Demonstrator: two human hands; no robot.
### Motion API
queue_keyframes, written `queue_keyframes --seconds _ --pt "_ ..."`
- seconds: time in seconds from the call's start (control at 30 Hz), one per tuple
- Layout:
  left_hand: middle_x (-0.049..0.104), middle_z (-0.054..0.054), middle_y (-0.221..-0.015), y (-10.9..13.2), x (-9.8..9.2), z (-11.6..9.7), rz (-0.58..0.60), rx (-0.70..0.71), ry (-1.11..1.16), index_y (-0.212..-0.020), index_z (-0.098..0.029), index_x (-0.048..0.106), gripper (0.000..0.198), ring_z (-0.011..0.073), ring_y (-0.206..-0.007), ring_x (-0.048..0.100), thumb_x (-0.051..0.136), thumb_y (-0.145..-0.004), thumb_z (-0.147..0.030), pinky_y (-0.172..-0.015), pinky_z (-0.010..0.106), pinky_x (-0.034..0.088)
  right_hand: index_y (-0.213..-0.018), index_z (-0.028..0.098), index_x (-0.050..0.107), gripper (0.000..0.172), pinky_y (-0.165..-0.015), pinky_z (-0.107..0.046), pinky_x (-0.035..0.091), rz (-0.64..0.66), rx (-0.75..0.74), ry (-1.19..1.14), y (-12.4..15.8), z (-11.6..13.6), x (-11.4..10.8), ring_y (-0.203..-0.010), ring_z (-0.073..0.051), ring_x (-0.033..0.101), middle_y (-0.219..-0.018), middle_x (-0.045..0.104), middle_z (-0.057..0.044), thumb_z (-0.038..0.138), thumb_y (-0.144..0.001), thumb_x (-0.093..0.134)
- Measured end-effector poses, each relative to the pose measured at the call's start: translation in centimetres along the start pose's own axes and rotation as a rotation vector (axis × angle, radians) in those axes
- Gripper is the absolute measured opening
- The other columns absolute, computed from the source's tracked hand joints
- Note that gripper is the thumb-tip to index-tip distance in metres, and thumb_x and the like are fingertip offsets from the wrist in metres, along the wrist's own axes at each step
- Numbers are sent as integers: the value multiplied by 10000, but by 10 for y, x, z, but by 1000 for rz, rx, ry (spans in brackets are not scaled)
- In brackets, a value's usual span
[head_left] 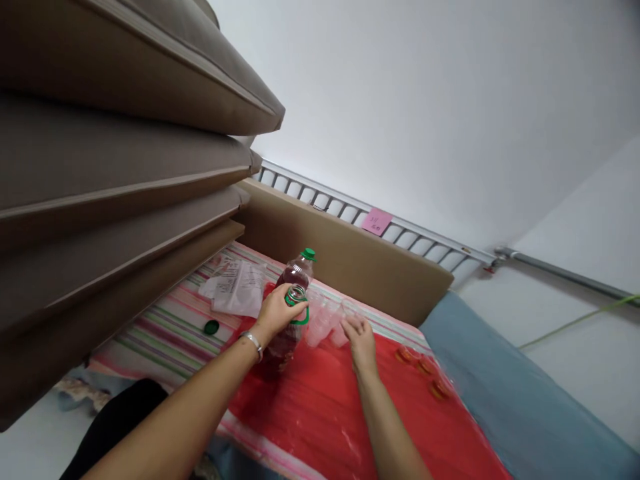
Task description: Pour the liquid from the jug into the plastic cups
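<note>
My left hand (280, 310) is closed round the neck of an uncapped plastic bottle (284, 343) of dark red liquid with a green ring handle. The bottle stands on the red plastic sheet. Its open mouth faces up. Just behind is a second bottle (299, 270) with its green cap on. To the right, several clear plastic cups (317, 323) stand close together. My right hand (361, 333) has its fingertips pinched at the rightmost clear cup (339, 335); the exact contact is partly blurred. A loose dark green cap (211, 327) lies left of the bottles.
The red plastic sheet (320, 413) covers a striped cloth (170, 337). A crumpled clear bag (237, 287) lies at the left, and three small orange-coloured round containers (425, 365) at the right. Stacked brown padded panels (125, 153) overhang the left. A brown board (340, 250) stands behind.
</note>
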State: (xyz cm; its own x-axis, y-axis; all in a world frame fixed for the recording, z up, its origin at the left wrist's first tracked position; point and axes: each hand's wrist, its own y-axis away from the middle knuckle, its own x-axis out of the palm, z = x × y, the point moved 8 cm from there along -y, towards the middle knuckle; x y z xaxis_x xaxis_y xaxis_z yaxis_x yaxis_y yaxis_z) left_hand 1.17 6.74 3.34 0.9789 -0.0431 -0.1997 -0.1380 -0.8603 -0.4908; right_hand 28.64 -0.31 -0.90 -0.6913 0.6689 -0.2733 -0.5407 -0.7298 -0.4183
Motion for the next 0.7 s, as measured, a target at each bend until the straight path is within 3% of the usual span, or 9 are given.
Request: queue_keyframes --seconds 0.1,0.2,0.4,0.5,0.6,0.7 --pt "705 25 -879 0 1 -2 14 -7 6 -937 -201 641 275 191 -813 649 690 -721 -364 -759 300 498 -996 203 539 473 -643 -351 559 -75 88 -2 18 -64 -21 -742 -236 704 -793 695 -44 522 -658 624" --pt "709 36 -900 -2 0 0 9 -24 -1 -956 -190 632 308 195 -821 651 677 -724 -386 -767 306 501 -919 228 516 450 -594 -341 544 -127 158 -5 28 -106 -23 -662 -230 688 -697 662 -4 507 -591 645" --pt "724 37 -930 -6 0 -3 11 -42 -41 -994 -196 629 384 223 -870 666 661 -704 -446 -825 345 514 -940 240 514 438 -774 -406 549 -166 260 -35 24 -148 3 -887 -267 699 -856 701 -46 347 -554 691" --pt "727 52 -908 -6 -3 -2 -9 -73 -91 -968 -202 629 414 258 -853 669 665 -675 -493 -825 394 519 -921 236 537 457 -813 -422 547 -208 312 -60 28 -161 1 -928 -292 696 -916 715 -74 245 -499 714" --pt "729 41 -875 -9 -9 4 -54 -106 -176 -941 -239 634 435 281 -832 671 654 -640 -553 -806 416 523 -953 229 568 478 -816 -400 555 -273 346 -86 31 -175 -26 -948 -286 699 -968 724 -81 213 -501 721" --pt "715 -50 -761 -13 -13 6 -95 -91 -322 -851 -301 638 441 257 -749 667 621 -598 -663 -729 398 538 -994 208 596 436 -840 -370 546 -372 372 -77 27 -194 -81 -972 -265 694 -1016 721 -99 280 -579 709"
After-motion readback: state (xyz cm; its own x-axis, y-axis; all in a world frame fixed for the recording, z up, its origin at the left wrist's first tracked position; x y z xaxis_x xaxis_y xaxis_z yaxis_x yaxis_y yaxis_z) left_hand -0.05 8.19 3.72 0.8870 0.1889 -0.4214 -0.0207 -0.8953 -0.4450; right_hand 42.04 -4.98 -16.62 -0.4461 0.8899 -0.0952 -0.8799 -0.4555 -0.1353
